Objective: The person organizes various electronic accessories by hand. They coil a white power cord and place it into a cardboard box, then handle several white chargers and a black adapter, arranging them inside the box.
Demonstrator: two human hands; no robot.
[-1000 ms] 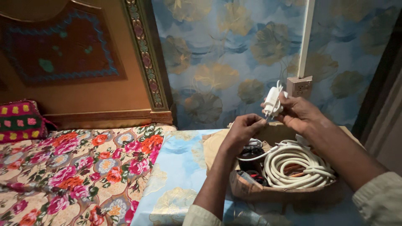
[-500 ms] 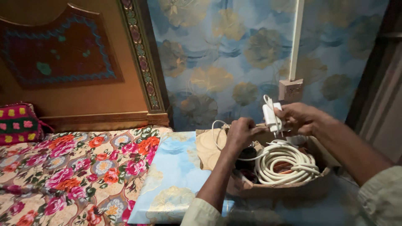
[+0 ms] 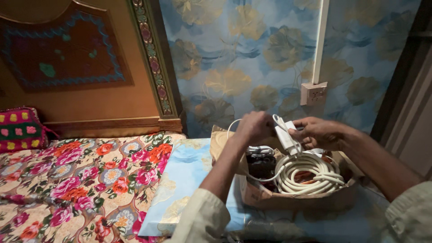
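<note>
Before blue floral wallpaper (image 3: 234,54), hands have dropped toward brown cardboard box (image 3: 292,198): right hand (image 3: 317,132) pinches white plastic charger (image 3: 285,135), left hand (image 3: 254,126) closed on its thin white cord (image 3: 231,128).

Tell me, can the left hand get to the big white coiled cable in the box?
Probably yes. The left hand hovers just above the open box, and nothing covers the coiled cable; only the thin cord it holds keeps it busy.

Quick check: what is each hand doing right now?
Left hand: closed on the thin white cable.
Right hand: holding the white charger adapter.
</note>
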